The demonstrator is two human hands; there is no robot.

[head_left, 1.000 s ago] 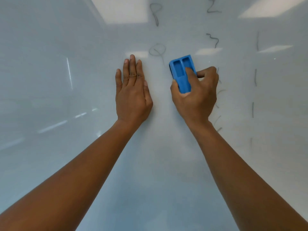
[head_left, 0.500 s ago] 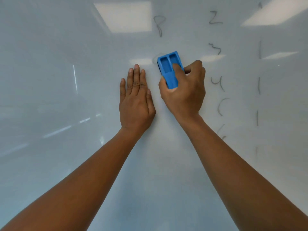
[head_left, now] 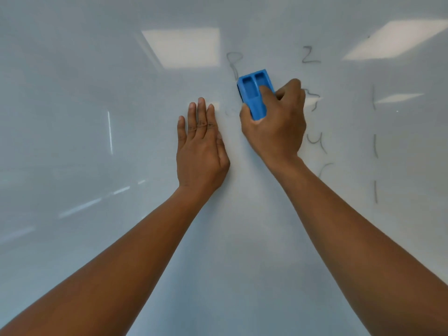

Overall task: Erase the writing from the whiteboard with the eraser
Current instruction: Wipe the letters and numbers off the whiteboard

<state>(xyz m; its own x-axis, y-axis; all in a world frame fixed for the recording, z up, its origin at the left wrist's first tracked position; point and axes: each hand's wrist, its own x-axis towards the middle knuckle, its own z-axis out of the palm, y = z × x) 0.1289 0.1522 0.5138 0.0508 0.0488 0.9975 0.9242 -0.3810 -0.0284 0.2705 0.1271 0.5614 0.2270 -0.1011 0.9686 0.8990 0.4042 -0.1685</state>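
A glossy whiteboard [head_left: 101, 238] fills the head view. My right hand [head_left: 276, 127] grips a blue plastic eraser [head_left: 254, 93] and presses it flat against the board, just below a handwritten 8 [head_left: 234, 65]. My left hand [head_left: 200, 151] lies flat on the board with its fingers together, left of the eraser and apart from it. A faint smudge [head_left: 229, 112] lies between the two hands. To the right run a column of dark digits, a 2 [head_left: 309, 54], a 3 [head_left: 314, 100] partly hidden by my right hand, and a 4 [head_left: 316, 141].
Further right, a column of short vertical strokes [head_left: 374, 144] runs down the board. A partial curved mark [head_left: 324, 169] sits below the 4. Ceiling lights reflect as bright patches [head_left: 181, 47] on the board's upper part.
My right hand has carried the eraser left and up the board, over the round mark that stood beside my left fingertips. Only a faint smudge is left there. My left hand stayed flat.
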